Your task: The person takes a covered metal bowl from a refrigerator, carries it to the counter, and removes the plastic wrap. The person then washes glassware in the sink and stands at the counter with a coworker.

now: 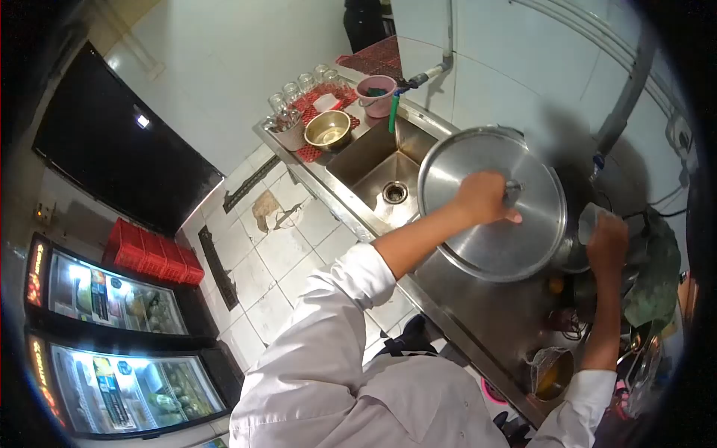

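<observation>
My left hand [482, 198] is closed around the handle of a large round steel lid [489, 250]. The lid covers part of the counter beside the sink; how it rests underneath is hidden. To its right, my right hand [609, 235] is closed on a translucent whitish piece [588, 221], whose kind I cannot make out. A dark, shadowed vessel shows in part between the lid and that hand. Below my right forearm stands a metal bowl [554, 375] with a strainer and yellowish contents.
The steel sink [373, 173] has a green hose [393, 112] above it. A brass-coloured bowl [327, 131], a pink bucket [377, 97] and several glasses [306, 81] stand at the counter's far end. Large green leaves [653, 276] lie at right. Lit fridges [134, 384] stand at left.
</observation>
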